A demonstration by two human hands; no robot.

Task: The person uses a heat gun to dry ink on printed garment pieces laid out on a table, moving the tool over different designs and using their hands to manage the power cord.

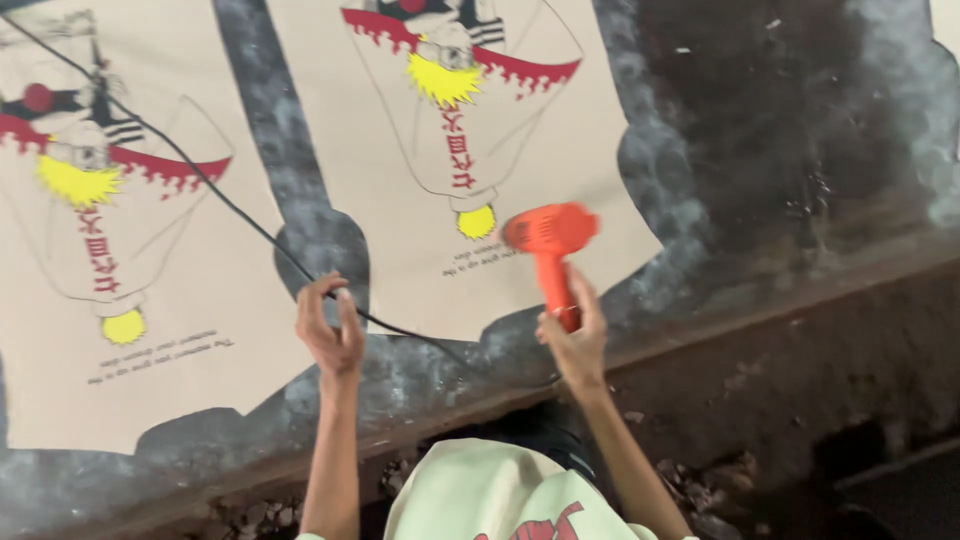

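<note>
The right hand [575, 335] has its grip closed around the handle of an orange plastic heat gun [548, 245], pistol-shaped with a rounded barrel that points left over the lower part of the middle fabric panel [400, 200]; the tool is blurred, so its nozzle cannot be made out. The left hand [330, 325] has its grip pinched, thumb and fingers curled around a thin black cord [215, 190] that runs from the upper left corner, slants across the left fabric panel [190, 330] and passes on toward the right hand. Two beige cloth panels lie flat and matte on the tabletop [760, 120], side by side and apart, each with the same printed figure in red, yellow and black: a jagged red band, a spiky yellow patch, a vertical red strip and a small yellow ball beneath. A sliver of another pale piece [945, 30] shows at the upper right corner. The tabletop is dark, rough and mottled, stained grey and black between and around the panels, with a worn brownish front edge [800, 300]. Below, the person's pale green garment [480, 495] with a red print fills the bottom centre.
</note>
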